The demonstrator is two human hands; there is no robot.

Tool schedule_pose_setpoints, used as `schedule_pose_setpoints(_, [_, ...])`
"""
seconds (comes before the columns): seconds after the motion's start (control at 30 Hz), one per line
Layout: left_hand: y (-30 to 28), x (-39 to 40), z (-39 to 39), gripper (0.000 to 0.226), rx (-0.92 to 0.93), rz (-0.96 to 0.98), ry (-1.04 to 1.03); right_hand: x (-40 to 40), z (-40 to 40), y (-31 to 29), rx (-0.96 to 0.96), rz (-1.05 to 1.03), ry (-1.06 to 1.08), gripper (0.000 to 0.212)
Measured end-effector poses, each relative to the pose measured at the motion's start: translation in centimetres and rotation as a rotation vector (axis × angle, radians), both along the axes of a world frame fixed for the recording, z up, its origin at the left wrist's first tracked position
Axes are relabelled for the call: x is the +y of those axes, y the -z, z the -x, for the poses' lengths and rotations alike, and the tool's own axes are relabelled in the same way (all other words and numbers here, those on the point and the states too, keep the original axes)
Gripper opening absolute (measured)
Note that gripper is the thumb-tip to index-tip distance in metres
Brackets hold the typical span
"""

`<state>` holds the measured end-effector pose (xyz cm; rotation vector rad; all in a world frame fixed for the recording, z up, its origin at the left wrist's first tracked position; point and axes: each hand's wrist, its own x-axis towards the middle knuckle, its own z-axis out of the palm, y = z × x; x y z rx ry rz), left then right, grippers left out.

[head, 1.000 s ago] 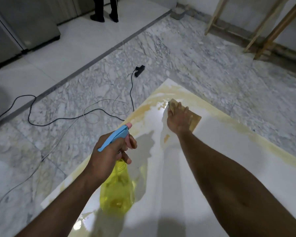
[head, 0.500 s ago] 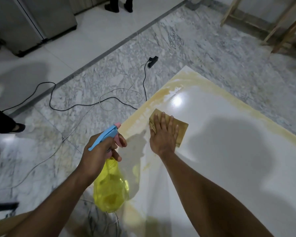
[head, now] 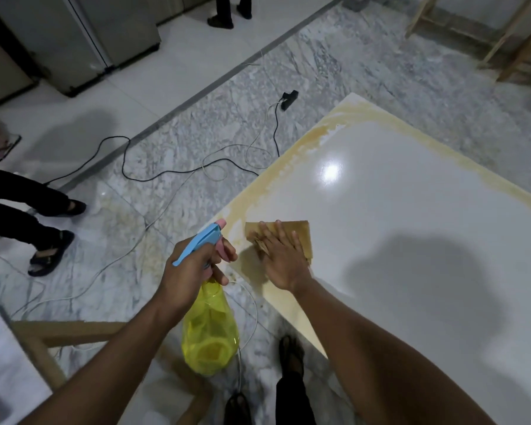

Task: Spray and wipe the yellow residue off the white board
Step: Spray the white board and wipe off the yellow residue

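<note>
Right hand (head: 284, 259) flat on cloth (head: 301, 233), left hand (head: 190, 268) gripping spray bottle (head: 209, 332)

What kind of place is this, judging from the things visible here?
Probably an indoor room under renovation or fit-out: a white board lies low over a marble floor, loose cables trail across it, and bare wooden frames lean by the wall.

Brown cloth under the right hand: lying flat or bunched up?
Mostly flat. The brown cloth lies spread on the white board under the open right hand, with a small crumple by the thumb.
</note>
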<state>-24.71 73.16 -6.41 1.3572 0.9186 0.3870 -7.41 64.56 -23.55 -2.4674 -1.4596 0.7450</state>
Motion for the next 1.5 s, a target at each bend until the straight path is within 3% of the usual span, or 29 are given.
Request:
schedule_pose_setpoints(0.13, [-0.7, -2.3, 2.5, 0.035, -0.022, 0.034, 0.033, -3.3, 0.1, -1.9, 0.176, -0.039, 0.027, 0.052])
schedule_pose_setpoints(0.3, [-1.2, -4.7, 4.6, 0.022, -0.016, 0.040, 0.078, -8.6, -0.8, -3.2, 0.306, 0.073, 0.205, 0.052])
schedule_pose_setpoints(0.4, [-1.2, -5.9, 5.0, 0.022, 0.002, 0.025, 0.101, -12.5, -2.3, -4.4, 0.470, -0.118, 0.538, 0.061])
schedule_pose_setpoints(0.53, [-2.2, -9.4, 4.7, 0.033, 0.007, 0.018, 0.140, -20.3, -4.1, -7.5, 0.633, -0.369, 0.809, 0.065])
schedule_pose_setpoints(0.67, [-3.0, -14.4, 3.5, 0.023, 0.007, 0.026, 0.195, -27.3, -5.3, -9.8, 1.029, -0.543, 1.185, 0.056])
schedule_pose_setpoints(0.9, [-4.2, -26.0, 0.2, 0.037, -0.006, -0.003, 0.348, -37.8, -2.8, -14.1, 1.406, -0.798, 1.340, 0.060])
schedule_pose_setpoints(1.03, [-6.3, -33.4, -1.3, 0.021, -0.025, -0.040, 0.431, -42.8, -1.2, -16.3, 1.438, -0.917, 1.429, 0.054])
schedule_pose_setpoints(1.33, [-7.7, -47.8, -4.0, 0.031, 0.028, -0.114, 0.579, -55.6, -0.1, -20.0, 1.465, -1.126, 1.458, 0.054])
schedule_pose_setpoints(1.5, [-8.4, -53.3, -6.1, 0.023, 0.009, -0.149, 0.668, -61.6, -0.2, -20.5, 1.445, -1.225, 1.509, 0.059])
